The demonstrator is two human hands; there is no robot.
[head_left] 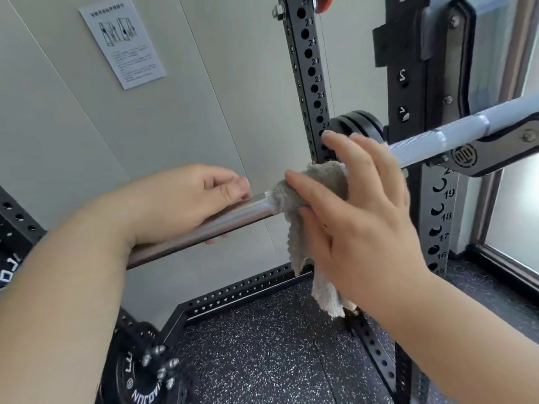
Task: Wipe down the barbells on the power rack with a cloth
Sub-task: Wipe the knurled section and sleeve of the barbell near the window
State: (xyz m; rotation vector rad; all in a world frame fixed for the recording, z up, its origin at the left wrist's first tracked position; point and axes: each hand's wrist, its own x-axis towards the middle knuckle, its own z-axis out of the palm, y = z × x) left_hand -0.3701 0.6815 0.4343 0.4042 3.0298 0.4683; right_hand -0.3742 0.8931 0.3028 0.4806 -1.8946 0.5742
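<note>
Left hand: the left hand (186, 199) gripped the barbell (221, 220) on its smooth, shiny stretch, knuckles on top and fingers curled round the shaft, with fingertips showing under the bar.
Right hand: the right hand (364, 223) sat just beside the left, further along the bar, with the cloth (315, 182) under it. Its long fingers lay spread and nearly straight, reaching past the bar, the forefinger rested across the top of the cloth, and the thumb pressed in from below, so the cloth was pinched against the bar between them.
Cloth: grey and fluffy, it was bunched over the shaft where the smooth steel ended, and its loose end hung down below the bar, paler at the frayed tip.
Barbell: it ran slanted across the view from lower left to upper right. Beyond the right hand its knurled section rested in a black J-hook (490, 153) on the power rack (309, 62).
Rack: black uprights carried numbered holes, and a perforated black base rail lay on the floor.
Weight plates: one black plate (358, 123) showed behind the right hand's fingertips, and another (137, 383) with white lettering was at lower left.
Surroundings: a printed instruction sheet (122, 39) hung on the pale wall, and speckled rubber flooring (262, 360) lay below.
</note>
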